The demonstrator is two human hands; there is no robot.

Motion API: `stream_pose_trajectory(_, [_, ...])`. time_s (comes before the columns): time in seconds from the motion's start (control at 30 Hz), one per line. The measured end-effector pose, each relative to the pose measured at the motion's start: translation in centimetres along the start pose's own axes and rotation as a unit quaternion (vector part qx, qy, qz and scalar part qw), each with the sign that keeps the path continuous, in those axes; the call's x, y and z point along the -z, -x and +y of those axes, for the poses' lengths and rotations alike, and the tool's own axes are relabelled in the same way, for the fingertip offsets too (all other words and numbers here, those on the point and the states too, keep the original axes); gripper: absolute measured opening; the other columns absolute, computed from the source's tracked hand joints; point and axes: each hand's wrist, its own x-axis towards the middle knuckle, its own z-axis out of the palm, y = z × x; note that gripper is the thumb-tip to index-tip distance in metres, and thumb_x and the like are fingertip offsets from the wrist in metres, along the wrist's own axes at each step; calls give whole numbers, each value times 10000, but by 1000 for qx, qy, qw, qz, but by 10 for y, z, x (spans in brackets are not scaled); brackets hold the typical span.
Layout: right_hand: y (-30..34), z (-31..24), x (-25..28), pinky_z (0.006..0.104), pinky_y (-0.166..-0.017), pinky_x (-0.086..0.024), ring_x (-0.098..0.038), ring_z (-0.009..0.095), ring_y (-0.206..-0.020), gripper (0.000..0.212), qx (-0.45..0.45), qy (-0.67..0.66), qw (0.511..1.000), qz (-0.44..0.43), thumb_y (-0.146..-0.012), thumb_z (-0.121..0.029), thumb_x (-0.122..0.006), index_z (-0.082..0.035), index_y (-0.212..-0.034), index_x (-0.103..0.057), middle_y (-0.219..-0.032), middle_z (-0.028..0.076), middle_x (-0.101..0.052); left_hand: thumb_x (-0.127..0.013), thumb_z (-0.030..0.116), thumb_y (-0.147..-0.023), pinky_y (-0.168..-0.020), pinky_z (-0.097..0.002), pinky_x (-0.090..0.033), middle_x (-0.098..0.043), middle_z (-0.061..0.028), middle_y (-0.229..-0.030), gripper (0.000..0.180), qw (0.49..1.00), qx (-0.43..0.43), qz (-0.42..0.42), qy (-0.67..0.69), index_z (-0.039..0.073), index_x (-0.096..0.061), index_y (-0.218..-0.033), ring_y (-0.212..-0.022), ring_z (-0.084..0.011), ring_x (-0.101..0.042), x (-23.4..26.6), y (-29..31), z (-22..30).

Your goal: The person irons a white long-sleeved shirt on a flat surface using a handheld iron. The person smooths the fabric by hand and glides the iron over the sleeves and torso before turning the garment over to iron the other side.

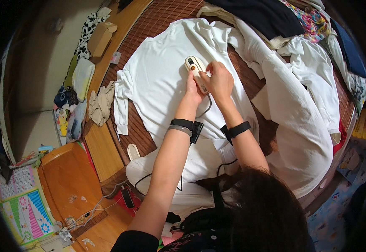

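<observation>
A small cream handheld garment iron point(196, 70) with a dark window and an orange-brown round spot is held above a white long-sleeved shirt point(157, 63). My left hand point(193, 89) is closed around its lower left side. Against its right edge, my right hand point(221, 82) has its fingers curled and pressed together; just what the fingertips grip is partly hidden. A grey cord point(207, 110) runs from the iron's lower end toward me. The shirt lies spread on a brown slatted mat point(143, 122), its sleeves out to the sides.
White bunched bedding point(300, 122) and piled clothes point(271, 19) lie at the right and far right. By my left forearm is a small white pointed piece point(133, 151). A wooden chair point(65, 176), cables point(92, 210) and a phone point(127, 198) are at lower left. An open cardboard box point(101, 40) sits at far left.
</observation>
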Motion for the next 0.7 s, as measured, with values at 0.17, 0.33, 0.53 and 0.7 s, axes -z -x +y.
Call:
stream_pose_trajectory(0.17, [-20, -7, -9, 369, -704, -517, -641, 271, -818, 174, 127, -40, 989, -58, -733, -201, -724, -182, -898, -775, -890, 62, -657, -259, 675, -945, -846, -381, -514, -539, -56, -1273, 659, 995, -18, -71, 70, 208, -434, -1375, -1089, -225, -576, -8, 16, -19])
stream_pose_trajectory(0.33, [-28, -4, -23, 349, -687, -507, -643, 259, -750, 161, 129, -2, 986, -109, -754, -259, -733, -199, -894, -782, -926, 46, -676, -191, 620, -983, -806, -354, -527, -571, -42, -1217, 609, 996, -40, -39, 71, 201, -442, -1346, -1029, -210, -598, -13, 16, -22])
stream_pose_trajectory(0.53, [-44, -11, -27, 354, -647, -514, -669, 264, -719, 177, 109, 45, 980, -161, -728, -253, -750, -151, -873, -751, -795, 88, -699, -193, 631, -979, -471, -270, -466, -574, -8, -766, 591, 997, -8, -11, 72, 146, -527, -1038, -568, -134, -539, -16, 15, -14])
stream_pose_trajectory(0.7, [-51, -25, -21, 413, -666, -536, -681, 331, -761, 345, 195, 226, 924, -238, -842, -373, -553, -74, -817, -725, -789, 158, -695, -163, 638, -972, -290, -298, -293, -468, -19, -562, 622, 997, -29, 7, 66, 115, -481, -863, -354, -154, -397, -17, 12, -14])
